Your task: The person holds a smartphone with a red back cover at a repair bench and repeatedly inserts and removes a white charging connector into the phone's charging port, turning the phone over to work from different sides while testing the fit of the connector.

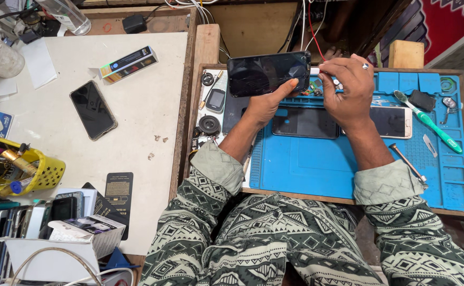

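My left hand (266, 103) holds a black smartphone (266, 72) up on its side above a blue repair mat (316, 164), fingers under its lower edge. At the phone's right end, my right hand (348, 87) pinches a small white plug (316, 70); a red wire (314, 32) runs up from there. A ring sits on one finger of that hand. Below the hands, a dark phone back (305, 123) and a white phone (393, 122) lie flat on the mat.
A green toothbrush (428, 122), a screwdriver (408, 164) and a small blade (429, 145) lie on the mat's right side. On the white table at left are a black phone (93, 109), a small box (128, 63), a yellow basket (28, 172) and cartons (78, 230).
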`<state>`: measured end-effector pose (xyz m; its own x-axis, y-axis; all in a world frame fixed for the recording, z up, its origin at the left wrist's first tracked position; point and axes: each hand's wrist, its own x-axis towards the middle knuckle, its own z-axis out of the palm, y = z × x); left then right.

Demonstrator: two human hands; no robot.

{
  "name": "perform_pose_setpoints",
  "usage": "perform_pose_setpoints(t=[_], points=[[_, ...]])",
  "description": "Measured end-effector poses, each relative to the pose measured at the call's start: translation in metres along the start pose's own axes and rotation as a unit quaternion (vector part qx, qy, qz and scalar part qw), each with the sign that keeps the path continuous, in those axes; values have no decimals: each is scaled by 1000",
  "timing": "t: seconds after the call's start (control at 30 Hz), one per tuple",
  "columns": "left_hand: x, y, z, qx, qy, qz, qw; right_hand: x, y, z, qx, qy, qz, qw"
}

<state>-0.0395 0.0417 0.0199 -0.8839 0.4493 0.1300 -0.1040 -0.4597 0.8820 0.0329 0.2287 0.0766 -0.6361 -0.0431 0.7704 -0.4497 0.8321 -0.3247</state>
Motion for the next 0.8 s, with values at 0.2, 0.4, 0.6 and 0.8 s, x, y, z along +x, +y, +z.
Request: perform_pose_setpoints(t=[0.2, 0.4, 0.6, 0.8], points=[[1, -1, 0, -1, 0, 2, 1000, 0, 0, -1, 8, 2, -1, 1000], [0, 1, -1, 12, 5, -8, 1000, 0, 0, -1, 12, 2, -6, 1000], [0, -1, -2, -12, 0, 21, 1000, 0, 0, -3, 18, -16, -4, 1000], [1, -2, -5, -8, -8, 20, 1000, -1, 2, -1, 13, -20, -2, 1000]])
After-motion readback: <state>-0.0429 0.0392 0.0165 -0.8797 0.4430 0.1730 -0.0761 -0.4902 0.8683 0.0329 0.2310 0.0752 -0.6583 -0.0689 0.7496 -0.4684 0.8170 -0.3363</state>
